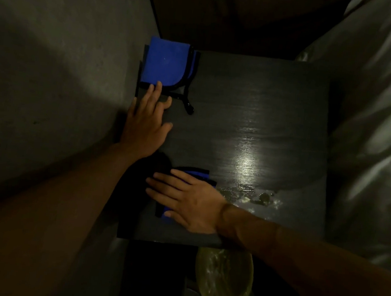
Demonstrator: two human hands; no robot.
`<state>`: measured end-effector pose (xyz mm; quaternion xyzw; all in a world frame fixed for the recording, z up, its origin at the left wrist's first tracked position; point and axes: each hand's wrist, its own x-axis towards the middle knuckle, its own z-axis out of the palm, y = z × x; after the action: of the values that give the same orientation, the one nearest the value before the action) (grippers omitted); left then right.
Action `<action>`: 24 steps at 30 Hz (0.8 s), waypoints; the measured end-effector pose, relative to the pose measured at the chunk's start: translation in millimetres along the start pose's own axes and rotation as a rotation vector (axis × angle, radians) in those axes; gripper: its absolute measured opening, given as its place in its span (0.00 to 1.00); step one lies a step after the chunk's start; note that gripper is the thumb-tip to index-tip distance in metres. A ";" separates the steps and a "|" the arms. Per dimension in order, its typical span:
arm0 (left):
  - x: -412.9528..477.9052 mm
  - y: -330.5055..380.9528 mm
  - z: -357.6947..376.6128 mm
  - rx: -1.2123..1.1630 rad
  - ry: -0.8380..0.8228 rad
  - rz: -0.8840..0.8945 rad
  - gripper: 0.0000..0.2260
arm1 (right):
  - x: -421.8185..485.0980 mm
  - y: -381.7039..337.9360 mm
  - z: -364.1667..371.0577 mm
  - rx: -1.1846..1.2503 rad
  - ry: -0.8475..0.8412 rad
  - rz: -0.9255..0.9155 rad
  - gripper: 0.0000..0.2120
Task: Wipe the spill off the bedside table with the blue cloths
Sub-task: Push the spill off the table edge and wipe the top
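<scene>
A dark bedside table point(277, 103) fills the middle of the view. A folded blue cloth with black trim point(165, 65) lies at its far left corner. My left hand point(145, 124) rests flat on the table, fingers apart, fingertips touching that cloth's near edge. A second blue cloth point(197, 173) lies near the front left, mostly hidden under my right hand point(189, 202), which presses flat on it. Wet patches of the spill point(254, 195) glisten just right of my right hand, near the front edge.
A grey wall point(53, 74) runs along the left of the table. White bedding point(377, 129) lies along the right. A round yellowish translucent object point(223, 279) sits below the table's front edge. A black strap point(188, 101) trails from the far cloth.
</scene>
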<state>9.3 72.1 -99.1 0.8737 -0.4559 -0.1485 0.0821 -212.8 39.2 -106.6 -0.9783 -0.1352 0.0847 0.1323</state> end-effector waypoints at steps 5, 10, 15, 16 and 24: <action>0.4 2.5 -2.2 0.015 -0.017 -0.009 0.29 | -20.0 11.3 -4.4 -0.013 -0.042 -0.002 0.29; 0.9 1.9 -1.1 0.032 -0.020 -0.012 0.28 | -37.0 20.9 -8.8 -0.039 -0.043 -0.013 0.29; 1.2 1.4 -2.5 0.049 -0.036 -0.002 0.28 | -51.8 31.9 -12.1 -0.056 -0.065 -0.015 0.29; 0.9 2.1 -2.9 0.047 -0.038 -0.006 0.28 | -55.9 35.0 -12.2 -0.059 -0.073 -0.016 0.29; 0.5 4.0 -3.4 0.018 -0.047 -0.027 0.29 | -88.7 61.7 -13.0 -0.086 -0.099 -0.020 0.30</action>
<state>7.6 69.5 -94.9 0.8767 -0.4473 -0.1659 0.0618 -279.5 -46.6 -100.1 -0.9763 -0.1550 0.1255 0.0844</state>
